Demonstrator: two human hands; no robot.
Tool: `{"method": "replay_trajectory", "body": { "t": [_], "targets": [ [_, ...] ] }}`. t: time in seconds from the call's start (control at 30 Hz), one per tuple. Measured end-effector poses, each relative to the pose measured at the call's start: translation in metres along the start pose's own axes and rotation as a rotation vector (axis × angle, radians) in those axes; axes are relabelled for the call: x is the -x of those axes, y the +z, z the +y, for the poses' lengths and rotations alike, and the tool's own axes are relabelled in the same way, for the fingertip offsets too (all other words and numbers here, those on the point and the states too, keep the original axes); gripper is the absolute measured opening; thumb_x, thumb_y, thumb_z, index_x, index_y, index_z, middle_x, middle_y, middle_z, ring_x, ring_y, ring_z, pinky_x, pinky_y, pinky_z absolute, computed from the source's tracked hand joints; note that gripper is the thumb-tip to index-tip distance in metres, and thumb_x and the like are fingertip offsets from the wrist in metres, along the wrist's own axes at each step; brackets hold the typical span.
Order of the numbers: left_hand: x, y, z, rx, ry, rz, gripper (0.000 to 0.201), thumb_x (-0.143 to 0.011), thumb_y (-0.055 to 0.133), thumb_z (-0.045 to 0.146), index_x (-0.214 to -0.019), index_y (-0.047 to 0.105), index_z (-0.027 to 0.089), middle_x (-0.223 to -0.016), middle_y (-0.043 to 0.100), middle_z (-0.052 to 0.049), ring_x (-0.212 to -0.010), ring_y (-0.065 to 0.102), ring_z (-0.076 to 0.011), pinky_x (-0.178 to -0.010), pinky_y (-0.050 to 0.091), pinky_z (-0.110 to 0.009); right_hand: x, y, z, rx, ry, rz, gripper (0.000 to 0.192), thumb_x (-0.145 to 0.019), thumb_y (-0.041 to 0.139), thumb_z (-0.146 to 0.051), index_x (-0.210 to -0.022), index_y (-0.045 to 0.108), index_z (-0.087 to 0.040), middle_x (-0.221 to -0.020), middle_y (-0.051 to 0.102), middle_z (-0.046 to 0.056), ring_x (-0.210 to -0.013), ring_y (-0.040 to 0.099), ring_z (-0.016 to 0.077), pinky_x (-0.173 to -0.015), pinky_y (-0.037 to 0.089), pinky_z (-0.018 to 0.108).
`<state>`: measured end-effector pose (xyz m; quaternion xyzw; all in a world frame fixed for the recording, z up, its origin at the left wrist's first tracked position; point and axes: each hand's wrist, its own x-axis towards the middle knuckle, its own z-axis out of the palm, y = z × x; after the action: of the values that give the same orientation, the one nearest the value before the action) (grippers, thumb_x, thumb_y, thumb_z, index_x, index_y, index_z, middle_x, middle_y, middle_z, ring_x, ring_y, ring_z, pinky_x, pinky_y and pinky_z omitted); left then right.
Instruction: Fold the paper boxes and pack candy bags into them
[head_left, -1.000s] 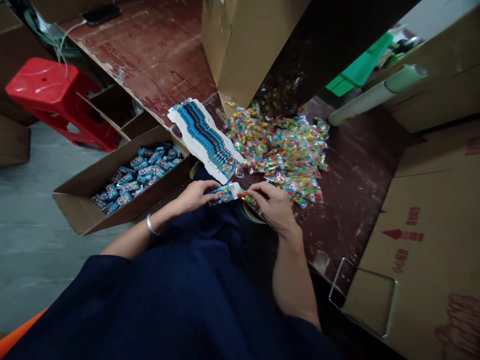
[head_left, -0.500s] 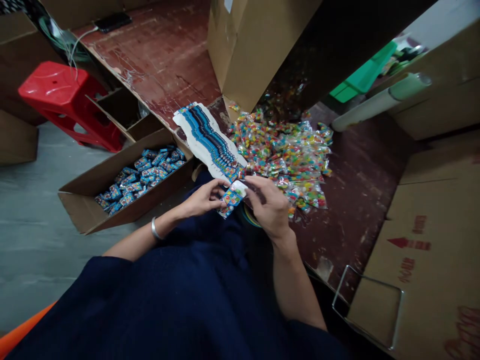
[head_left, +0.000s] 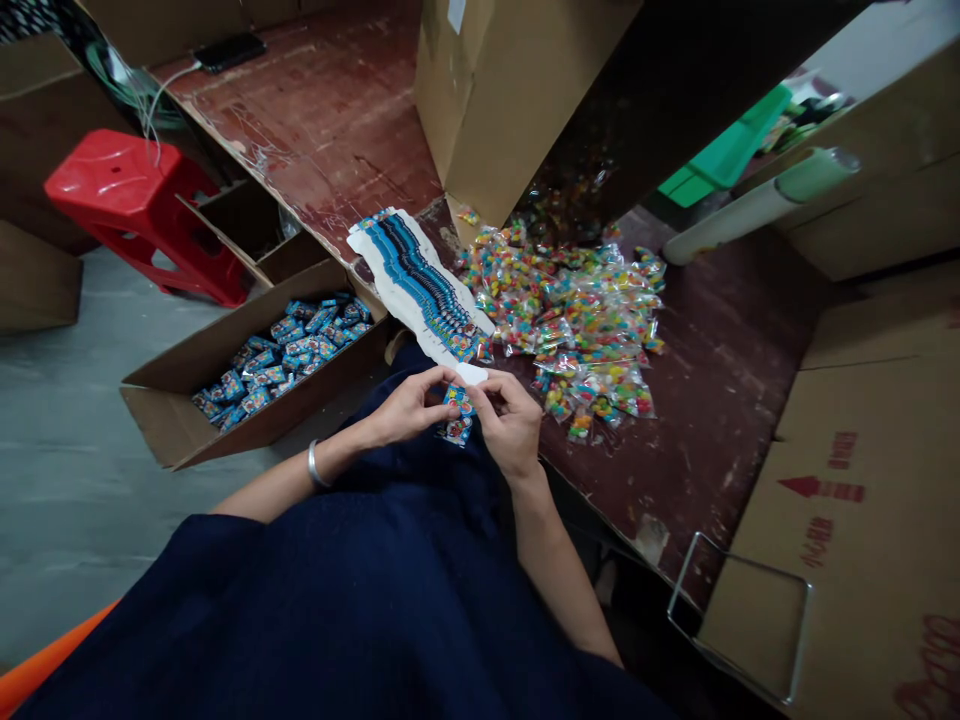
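Between my two hands is a small blue printed candy box [head_left: 457,418], with a white flap at its top end. My left hand [head_left: 411,408] pinches the box from the left, a silver bangle on its wrist. From the right, my right hand [head_left: 510,420] grips the upper end by the white flap, thumb and fingers closed. Just beyond my fingers lies a fanned row of flat blue-and-white boxes [head_left: 420,280]. To its right spreads a heap of clear bags of colourful candy [head_left: 562,310]. Whether anything is inside the held box is hidden.
A long open carton [head_left: 161,415] on the left holds many filled blue boxes. Behind it stands a red stool [head_left: 127,200]. A tall carton [head_left: 480,100] rises at the back of the red-brown table [head_left: 330,120]. A white roll [head_left: 735,225] and large cartons [head_left: 847,400] are on the right.
My right hand has moved left and down, closing in on the box's upper end. The white flap now sits between both hands, and the box hangs slightly lower.
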<state>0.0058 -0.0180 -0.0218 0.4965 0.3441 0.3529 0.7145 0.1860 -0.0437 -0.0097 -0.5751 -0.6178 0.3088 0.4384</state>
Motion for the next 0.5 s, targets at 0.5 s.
{"method": "replay_trajectory", "body": {
  "t": [0.5],
  "targets": [
    [0.002, 0.001, -0.006, 0.091, 0.008, 0.221, 0.066, -0.075, 0.089, 0.039, -0.126, 0.052, 0.021, -0.100, 0.064, -0.001, -0.072, 0.067, -0.0092, -0.071, 0.057, -0.022, -0.002, 0.022, -0.003, -0.256, 0.133, 0.176, 0.034, -0.088, 0.076, -0.037, -0.118, 0.067, -0.026, -0.107, 0.079, 0.006, -0.097, 0.077, 0.0230, -0.088, 0.064, 0.039]
  ]
}}
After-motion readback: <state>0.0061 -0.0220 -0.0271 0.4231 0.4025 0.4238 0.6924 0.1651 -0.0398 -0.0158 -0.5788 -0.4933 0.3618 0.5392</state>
